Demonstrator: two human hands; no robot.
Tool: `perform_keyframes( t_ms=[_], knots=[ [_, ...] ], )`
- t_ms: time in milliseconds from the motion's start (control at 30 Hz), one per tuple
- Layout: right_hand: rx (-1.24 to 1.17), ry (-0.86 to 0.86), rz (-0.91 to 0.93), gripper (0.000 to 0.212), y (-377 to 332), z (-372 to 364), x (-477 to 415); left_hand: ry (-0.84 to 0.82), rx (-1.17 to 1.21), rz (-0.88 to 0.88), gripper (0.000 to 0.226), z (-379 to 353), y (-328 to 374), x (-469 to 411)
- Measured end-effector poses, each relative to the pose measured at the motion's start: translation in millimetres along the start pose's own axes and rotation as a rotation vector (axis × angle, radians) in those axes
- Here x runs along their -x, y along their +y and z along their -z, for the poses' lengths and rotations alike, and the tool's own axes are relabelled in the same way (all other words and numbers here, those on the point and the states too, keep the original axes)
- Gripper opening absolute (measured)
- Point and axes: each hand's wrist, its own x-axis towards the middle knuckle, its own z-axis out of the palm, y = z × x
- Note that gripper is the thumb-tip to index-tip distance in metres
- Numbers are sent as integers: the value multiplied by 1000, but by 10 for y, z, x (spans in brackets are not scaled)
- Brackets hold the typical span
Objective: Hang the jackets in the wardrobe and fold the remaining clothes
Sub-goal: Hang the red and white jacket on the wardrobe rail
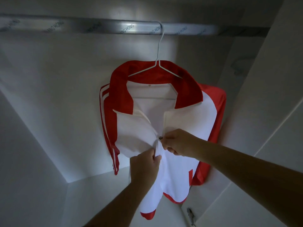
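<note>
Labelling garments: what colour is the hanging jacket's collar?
Red. The collar of the jacket shows clearly in the head view.

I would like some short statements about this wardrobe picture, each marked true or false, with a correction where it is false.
1. The jacket hangs on a white wire hanger hooked over the metal rail. True.
2. The jacket's collar is blue. False: it is red.
3. Both hands are on the jacket's front. True: the left hand grips the white cloth, and the right hand pinches the zipper pull.
4. The jacket is zipped up to the collar. False: it is open above the hands.
5. Two jackets hang on the rail. False: only one is in view.
</note>
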Motion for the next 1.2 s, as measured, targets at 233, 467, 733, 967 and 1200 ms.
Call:
perform_keyframes(
  t_ms=[233, 467, 733, 967, 1200],
  knots=[
    [-441, 150, 38, 31, -101, -88, 45, -57, -127, -11, 37, 102, -72, -48],
    [-602, 252, 155, 29, -369, -105, 46, -100, -212, 28, 34, 171, -182, -95],
    [-609, 333, 392, 30, -800, 57, 50, -176, -309, 65, 30, 237, -551, -44],
    [-406, 216, 375, 28, -809, -14, 36, -129, -341, 73, 31, 417, -675, -136],
    [151, 674, 383, 18, -436, 617, 36, 83, -122, -111, 12, 771, -504, -312]
  ],
)
